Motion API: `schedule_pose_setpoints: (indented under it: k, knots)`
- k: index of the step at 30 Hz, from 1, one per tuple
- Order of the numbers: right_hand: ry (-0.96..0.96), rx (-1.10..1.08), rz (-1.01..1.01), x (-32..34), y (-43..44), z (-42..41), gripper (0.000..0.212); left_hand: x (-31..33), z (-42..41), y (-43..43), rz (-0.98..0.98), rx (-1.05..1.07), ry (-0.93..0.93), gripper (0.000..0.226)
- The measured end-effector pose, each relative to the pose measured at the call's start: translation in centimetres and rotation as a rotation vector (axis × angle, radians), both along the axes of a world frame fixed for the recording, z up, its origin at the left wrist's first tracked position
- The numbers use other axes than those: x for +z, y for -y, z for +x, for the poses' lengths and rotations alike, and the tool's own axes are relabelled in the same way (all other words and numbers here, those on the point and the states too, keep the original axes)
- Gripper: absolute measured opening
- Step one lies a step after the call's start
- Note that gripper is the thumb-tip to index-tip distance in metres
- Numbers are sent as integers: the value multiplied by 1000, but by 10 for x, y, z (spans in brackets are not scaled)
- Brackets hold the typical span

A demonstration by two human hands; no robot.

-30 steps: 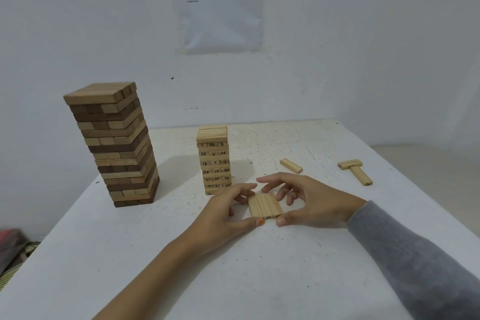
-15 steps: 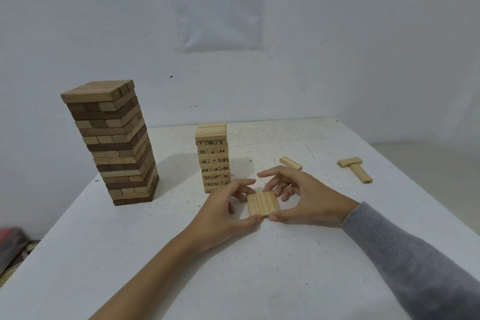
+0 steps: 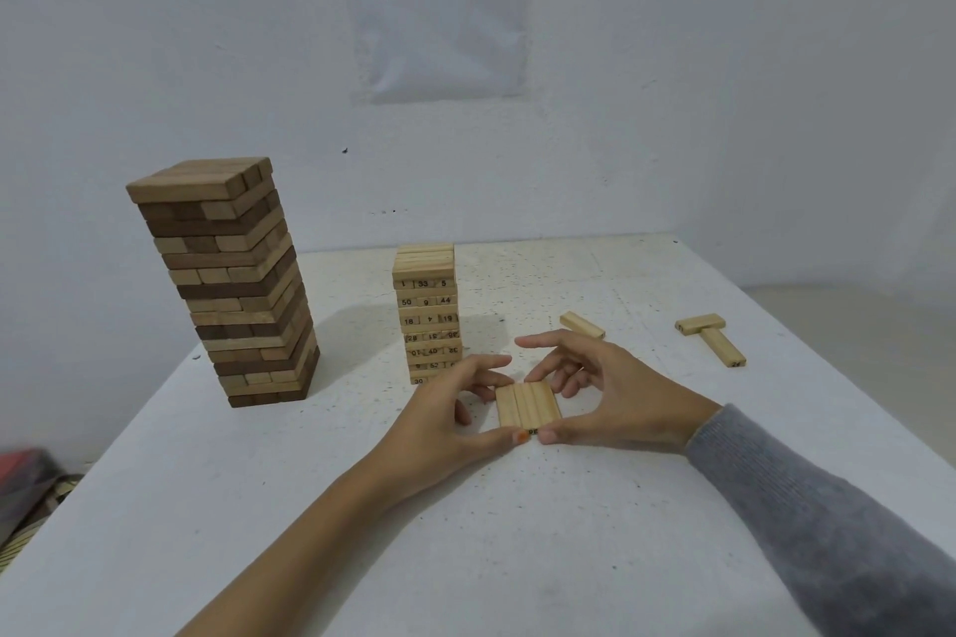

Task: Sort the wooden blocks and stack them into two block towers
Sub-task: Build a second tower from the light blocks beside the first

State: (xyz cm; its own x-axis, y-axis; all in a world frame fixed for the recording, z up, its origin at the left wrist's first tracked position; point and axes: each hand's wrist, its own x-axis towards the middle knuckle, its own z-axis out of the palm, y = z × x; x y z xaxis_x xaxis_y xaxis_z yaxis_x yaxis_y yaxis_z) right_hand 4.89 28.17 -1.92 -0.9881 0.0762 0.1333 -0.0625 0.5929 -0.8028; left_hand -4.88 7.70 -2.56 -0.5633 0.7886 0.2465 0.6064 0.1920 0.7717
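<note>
Two towers: a tall tower (image 3: 233, 285) of dark and light blocks stands well left of the grip; a shorter numbered tower (image 3: 425, 310) of light blocks stands just beyond it.
Row of blocks (image 3: 527, 404): apparently three light blocks, side by side, flat on the table (image 3: 465, 559) between both hands.
Left hand (image 3: 445, 414): the thumb presses the row's near end and the curled fingers hold its far left corner.
Right hand (image 3: 615, 398): it pinches the row the same way, and its arm wears a grey sleeve (image 3: 827, 522).
Loose blocks: three, beyond and right of the grip. They are a single block (image 3: 582, 324) and a T-shaped pair (image 3: 700, 323).
Writing: the numbered tower shows 1, 33, 5; 50, 9, 44; 18, 4, 19. The wall sheet (image 3: 439, 16) reads "Susun blok ke atas satu demi satu".
Change: the row was skewed a second ago and is now squared; the towers and loose blocks are unmoved.
</note>
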Motion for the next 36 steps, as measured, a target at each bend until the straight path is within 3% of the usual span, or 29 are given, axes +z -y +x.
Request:
schedule_pose_setpoints:
  k: [7,23,36]
  knots:
    - [-6,1,7,1,2,0,69,-1,0,0,13,9,10,67]
    - [-28,-16,-10,1,3,0,71,-1,1,0,78,54,41,67]
    - [-152,19,-8,15,6,7,59,11,4,4,124,39,-36,64]
